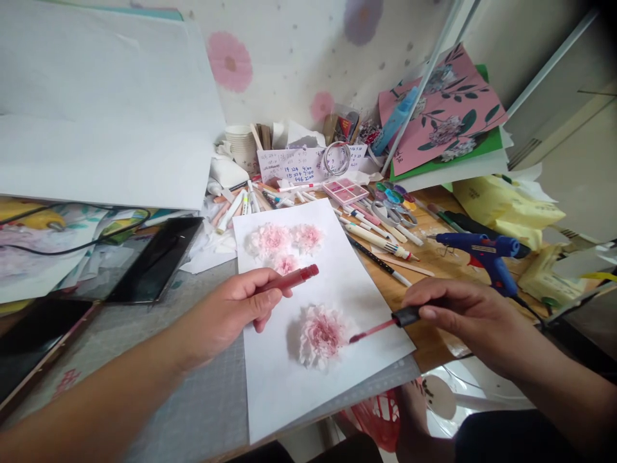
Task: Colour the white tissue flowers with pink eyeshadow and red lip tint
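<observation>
My left hand [255,296] is closed around a lip gloss tube [296,278], its uncapped threaded neck pointing right. In my right hand [457,315] is the black-capped lip gloss wand [378,330], with the dark red tip just right of a pink-and-white paper flower [322,335]. Whether the tip touches the petals I cannot tell. That flower lies on a white sheet of paper [289,405]. Farther up the sheet sit a larger pink-centred flower [270,239], another flower [307,238] and a small one [285,263] partly behind the tube.
Pens and brushes [376,238] crowd the table beyond the sheet, beside a pink palette [345,191]. A blue glue gun [482,247] lies to the right. On the left are a dark phone [157,257] and a large white board [106,109]. Pink flower artwork [448,116] leans at back right.
</observation>
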Available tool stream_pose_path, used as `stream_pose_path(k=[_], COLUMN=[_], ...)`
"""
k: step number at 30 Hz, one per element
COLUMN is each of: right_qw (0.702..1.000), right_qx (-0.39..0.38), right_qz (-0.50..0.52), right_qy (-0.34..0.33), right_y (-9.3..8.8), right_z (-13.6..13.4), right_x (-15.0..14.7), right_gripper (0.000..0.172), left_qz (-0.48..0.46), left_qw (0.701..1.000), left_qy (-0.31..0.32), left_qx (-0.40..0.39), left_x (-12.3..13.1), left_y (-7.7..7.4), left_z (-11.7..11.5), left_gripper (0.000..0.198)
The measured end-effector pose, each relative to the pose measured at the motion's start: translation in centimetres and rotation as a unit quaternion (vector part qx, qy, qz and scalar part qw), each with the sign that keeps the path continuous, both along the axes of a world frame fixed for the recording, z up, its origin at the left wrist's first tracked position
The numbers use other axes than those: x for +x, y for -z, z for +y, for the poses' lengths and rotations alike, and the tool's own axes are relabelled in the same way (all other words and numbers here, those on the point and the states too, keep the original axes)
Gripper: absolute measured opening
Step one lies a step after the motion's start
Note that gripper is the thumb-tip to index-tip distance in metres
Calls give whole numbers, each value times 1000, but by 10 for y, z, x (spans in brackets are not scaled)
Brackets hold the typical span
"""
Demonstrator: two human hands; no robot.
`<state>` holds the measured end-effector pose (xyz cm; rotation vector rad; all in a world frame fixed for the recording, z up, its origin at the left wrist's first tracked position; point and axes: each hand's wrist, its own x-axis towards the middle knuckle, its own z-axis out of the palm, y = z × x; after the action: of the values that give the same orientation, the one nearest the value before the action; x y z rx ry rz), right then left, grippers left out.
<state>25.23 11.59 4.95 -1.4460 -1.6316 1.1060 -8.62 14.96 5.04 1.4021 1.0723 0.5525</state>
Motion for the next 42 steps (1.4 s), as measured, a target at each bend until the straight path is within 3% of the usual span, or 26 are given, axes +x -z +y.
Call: stream_pose_path(k=[4, 10, 15, 22, 27, 33, 38, 42], right_qw=[998, 1000, 997, 1000, 995, 999, 997, 999], right_qx=[-7, -9, -9, 1, -16, 8, -3, 10], right_qz=[-10, 5, 10, -5, 13, -33, -28, -42], right_qy=[-60, 9, -80, -14, -99, -4, -65, -13], right_y=[0, 0, 0, 3, 0, 2, 1, 3], right_z=[0, 3, -1, 11, 4, 13, 12, 14], right_x=[-4, 6, 0, 15, 2, 17, 12, 18], right_gripper=[22, 23, 20, 25, 21, 30, 28, 31], left_qz=[0, -7, -8, 2, -4, 11, 13, 18], left_qw=[1000, 1000, 1000, 1000, 1000, 1000, 1000, 1000], left_qy=[0, -1, 1, 2, 2, -8, -11, -13], left_qx=[2, 5, -6, 0, -6, -7, -10, -10], left_x=[-1, -3, -5, -5, -5, -7, -9, -8], left_y=[1, 3, 6, 5, 6, 8, 10, 9], left_z=[0, 0, 3, 3, 4, 2, 2, 3], left_gripper=[37, 32, 34, 37, 35, 36, 37, 36])
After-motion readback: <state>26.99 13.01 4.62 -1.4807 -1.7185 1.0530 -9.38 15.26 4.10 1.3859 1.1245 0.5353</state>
